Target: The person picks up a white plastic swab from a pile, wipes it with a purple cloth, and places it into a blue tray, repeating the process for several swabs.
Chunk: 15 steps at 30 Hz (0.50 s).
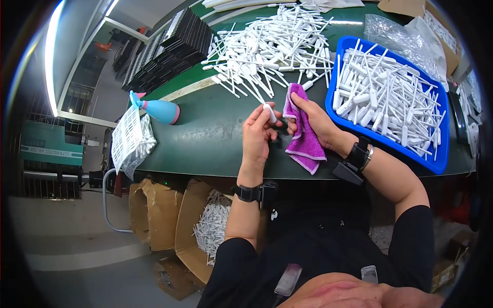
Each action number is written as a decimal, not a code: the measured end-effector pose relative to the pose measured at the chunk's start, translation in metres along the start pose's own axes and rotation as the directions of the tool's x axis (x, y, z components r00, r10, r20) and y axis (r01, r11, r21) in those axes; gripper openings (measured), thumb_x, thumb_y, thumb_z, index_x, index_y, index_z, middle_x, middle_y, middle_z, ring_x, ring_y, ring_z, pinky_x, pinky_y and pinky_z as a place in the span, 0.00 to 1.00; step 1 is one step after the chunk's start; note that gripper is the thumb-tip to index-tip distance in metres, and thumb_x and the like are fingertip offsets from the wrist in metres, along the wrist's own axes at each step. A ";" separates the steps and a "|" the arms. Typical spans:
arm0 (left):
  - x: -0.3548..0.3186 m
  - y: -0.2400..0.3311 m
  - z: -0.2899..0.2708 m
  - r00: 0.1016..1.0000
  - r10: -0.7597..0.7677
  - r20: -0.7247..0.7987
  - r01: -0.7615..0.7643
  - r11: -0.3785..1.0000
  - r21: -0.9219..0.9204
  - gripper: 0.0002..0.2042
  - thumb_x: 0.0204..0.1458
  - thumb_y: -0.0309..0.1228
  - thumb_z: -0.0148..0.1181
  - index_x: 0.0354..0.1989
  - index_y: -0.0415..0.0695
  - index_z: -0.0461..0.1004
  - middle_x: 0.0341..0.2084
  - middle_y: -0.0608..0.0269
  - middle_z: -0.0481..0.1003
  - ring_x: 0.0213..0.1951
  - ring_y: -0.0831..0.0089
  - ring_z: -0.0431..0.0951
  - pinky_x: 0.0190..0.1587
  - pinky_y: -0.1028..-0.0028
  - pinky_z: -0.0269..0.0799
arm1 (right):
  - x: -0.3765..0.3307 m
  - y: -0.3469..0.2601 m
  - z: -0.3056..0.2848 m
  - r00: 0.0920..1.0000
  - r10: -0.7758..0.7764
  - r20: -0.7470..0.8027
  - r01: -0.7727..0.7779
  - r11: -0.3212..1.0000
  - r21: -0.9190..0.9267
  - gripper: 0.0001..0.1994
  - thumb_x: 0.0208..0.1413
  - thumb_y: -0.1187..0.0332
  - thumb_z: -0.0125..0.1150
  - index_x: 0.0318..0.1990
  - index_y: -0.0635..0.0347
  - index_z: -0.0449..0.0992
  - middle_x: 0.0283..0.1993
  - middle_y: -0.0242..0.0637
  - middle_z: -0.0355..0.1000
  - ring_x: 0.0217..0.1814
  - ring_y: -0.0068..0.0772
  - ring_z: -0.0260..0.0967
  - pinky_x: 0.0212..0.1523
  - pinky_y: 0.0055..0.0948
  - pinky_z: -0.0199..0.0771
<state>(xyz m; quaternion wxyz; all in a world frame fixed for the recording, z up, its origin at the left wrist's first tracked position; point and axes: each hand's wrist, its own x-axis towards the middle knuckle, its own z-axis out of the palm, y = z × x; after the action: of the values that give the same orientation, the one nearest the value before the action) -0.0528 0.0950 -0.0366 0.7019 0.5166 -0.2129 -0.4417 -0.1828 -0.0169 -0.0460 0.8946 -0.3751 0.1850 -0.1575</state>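
Observation:
My left hand [257, 134] pinches a small white plastic dropper-like piece [270, 112] over the green table [205, 138]. My right hand [314, 119] holds a purple cloth [304, 143] right beside that piece, the cloth hanging down toward the table's front edge. Just beyond my hands lies a big loose pile of the same white pieces [267, 51]. A blue tray [439, 164] to the right of my right hand is filled with several more of them.
A blue and pink spray bottle [159, 110] lies at the table's left. A white slotted basket [126, 137] hangs off the left edge. Black trays [169, 49] are stacked far left. Cardboard boxes [190, 226] with white pieces stand on the floor below. Clear plastic bags [395, 36] lie behind the tray.

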 end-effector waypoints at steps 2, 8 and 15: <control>-0.001 -0.001 0.000 1.000 -0.011 0.007 0.011 1.000 0.010 0.13 0.58 0.33 0.52 0.46 0.36 0.71 0.30 0.61 0.76 0.26 0.80 0.75 0.19 0.86 0.66 | -0.001 0.000 0.000 1.000 0.019 0.010 -0.019 1.000 -0.005 0.23 0.61 0.46 0.45 0.31 0.59 0.70 0.21 0.33 0.68 0.23 0.27 0.68 0.27 0.23 0.69; -0.003 -0.002 0.001 1.000 -0.010 0.006 0.010 1.000 0.024 0.14 0.58 0.33 0.52 0.45 0.34 0.71 0.29 0.60 0.76 0.25 0.79 0.75 0.19 0.85 0.68 | -0.001 0.000 0.007 0.998 0.031 -0.058 -0.024 0.993 0.115 0.23 0.61 0.46 0.44 0.35 0.60 0.71 0.26 0.34 0.71 0.27 0.24 0.70 0.30 0.23 0.72; -0.005 -0.005 0.002 0.999 0.053 -0.006 -0.053 0.998 0.040 0.13 0.58 0.33 0.52 0.44 0.33 0.71 0.27 0.60 0.75 0.24 0.79 0.74 0.21 0.84 0.69 | -0.002 -0.001 0.003 0.999 0.010 -0.043 -0.005 0.994 0.110 0.23 0.62 0.47 0.44 0.38 0.60 0.71 0.32 0.36 0.73 0.29 0.23 0.70 0.32 0.22 0.72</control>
<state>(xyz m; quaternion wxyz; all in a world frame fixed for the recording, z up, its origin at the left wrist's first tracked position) -0.0587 0.0980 -0.0397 0.7037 0.5263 -0.2329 -0.4166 -0.1830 -0.0145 -0.0429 0.9102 -0.3213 0.1967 -0.1722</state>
